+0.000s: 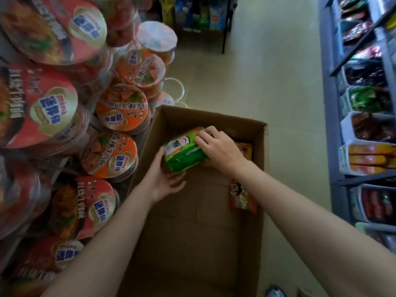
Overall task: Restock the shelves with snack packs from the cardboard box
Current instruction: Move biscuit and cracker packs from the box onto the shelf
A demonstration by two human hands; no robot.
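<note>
An open cardboard box (260, 179) stands on the floor between two shelving units. Inside it, both my hands are on a green snack pack (183, 153) near the far end. My left hand (162, 181) cups the pack from below and the left, thumb against its side. My right hand (216, 150) lies over the top, fingers curled round the upper edge. An orange pack (243, 147) lies beneath my right hand, and a red pack with a cartoon face (241, 196) leans against the box's right wall. Much of the box's floor is bare cardboard.
Red and orange instant noodle cups (116, 155) are stacked tall on the left, right against the box. A grey shelf unit (334, 129) with bins of packaged snacks runs down the right. Beige tiled floor (267, 71) stretches ahead to a far rack of packets (192, 13).
</note>
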